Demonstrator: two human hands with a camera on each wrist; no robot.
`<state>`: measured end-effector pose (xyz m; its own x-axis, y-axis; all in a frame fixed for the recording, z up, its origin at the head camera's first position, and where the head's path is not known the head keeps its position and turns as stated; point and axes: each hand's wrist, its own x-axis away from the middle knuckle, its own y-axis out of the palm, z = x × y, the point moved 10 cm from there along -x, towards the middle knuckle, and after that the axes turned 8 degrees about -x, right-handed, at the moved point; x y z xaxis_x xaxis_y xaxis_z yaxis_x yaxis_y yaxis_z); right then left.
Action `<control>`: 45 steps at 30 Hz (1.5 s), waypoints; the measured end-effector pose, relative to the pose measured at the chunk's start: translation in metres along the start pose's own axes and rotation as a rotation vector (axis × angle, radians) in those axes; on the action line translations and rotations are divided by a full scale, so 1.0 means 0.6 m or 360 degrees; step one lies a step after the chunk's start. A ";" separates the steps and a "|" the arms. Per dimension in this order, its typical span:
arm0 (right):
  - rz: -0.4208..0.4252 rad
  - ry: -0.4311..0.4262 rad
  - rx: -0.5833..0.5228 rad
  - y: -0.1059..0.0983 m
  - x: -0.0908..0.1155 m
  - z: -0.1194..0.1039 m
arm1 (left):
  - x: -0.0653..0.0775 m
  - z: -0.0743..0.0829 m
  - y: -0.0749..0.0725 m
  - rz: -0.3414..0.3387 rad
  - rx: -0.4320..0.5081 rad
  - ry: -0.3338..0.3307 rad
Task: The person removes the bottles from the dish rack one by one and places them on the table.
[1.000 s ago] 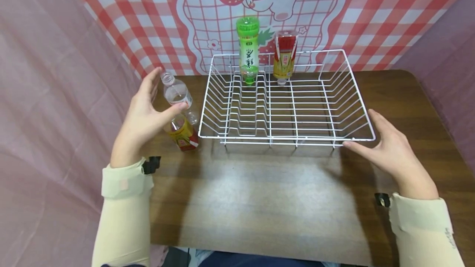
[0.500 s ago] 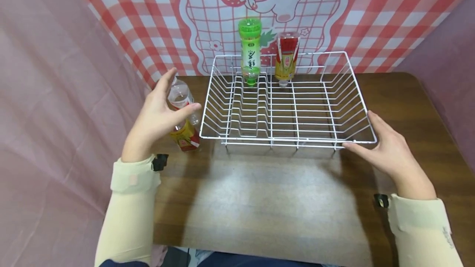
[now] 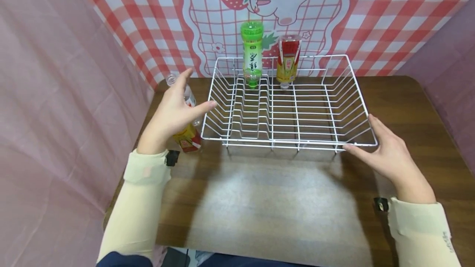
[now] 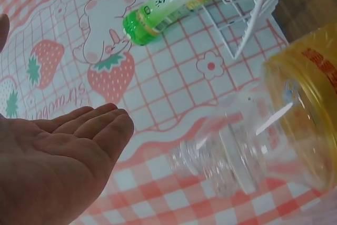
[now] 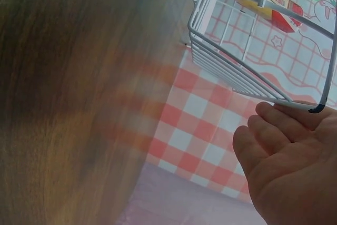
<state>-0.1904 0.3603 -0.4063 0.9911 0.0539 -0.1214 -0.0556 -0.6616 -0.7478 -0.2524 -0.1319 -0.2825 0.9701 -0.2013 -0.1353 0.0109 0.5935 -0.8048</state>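
Observation:
My left hand is held with thumb and fingers spread, holding nothing, its thumb tip near the left rim of a white wire dish rack. Partly hidden behind this hand are a clear plastic bottle and a bottle with a yellow and red label. At the rack's front right corner, my right hand lies with its thumb along the front rim and its extended fingers against the right side. Inside the rack, a green tea bottle and another yellow and red bottle stand upside down along the back.
The rack stands on a brown wooden table. Behind it hangs a red-and-white checked cloth printed with strawberries. A pink curtain borders the left side.
My left hand has moved right, across the two loose bottles toward the rack's left side. My right hand has stayed at the rack's corner. The view has shifted slightly.

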 end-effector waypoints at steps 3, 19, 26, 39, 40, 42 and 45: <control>0.0008 -0.0009 0.0001 0.000 0.000 -0.001 | -0.007 0.001 0.008 -0.0021 0.0029 -0.0013; 0.0009 0.0004 0.0007 0.003 0.005 0.001 | -0.056 0.020 0.044 -0.0096 0.0051 -0.0065; -0.0030 0.0057 0.0018 0.006 0.006 0.003 | -0.072 0.031 0.054 -0.0136 0.0047 -0.0077; -0.0001 0.0025 0.0011 0.004 0.002 -0.002 | -0.104 0.036 0.069 -0.0181 0.0078 -0.0101; 0.0006 0.0018 0.0007 0.003 0.002 -0.003 | -0.107 0.037 0.070 -0.0185 0.0081 -0.0102; 0.0014 0.0011 0.0004 0.002 0.002 -0.004 | -0.114 0.041 0.071 -0.0190 0.0061 -0.0100; 0.0032 0.0011 0.0011 -0.001 0.003 -0.002 | -0.126 0.049 0.072 -0.0186 0.0035 -0.0083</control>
<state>-0.1883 0.3597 -0.4053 0.9906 0.0354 -0.1323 -0.0766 -0.6575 -0.7496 -0.3178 -0.0679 -0.2900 0.9733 -0.2294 -0.0107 0.1291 0.5853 -0.8005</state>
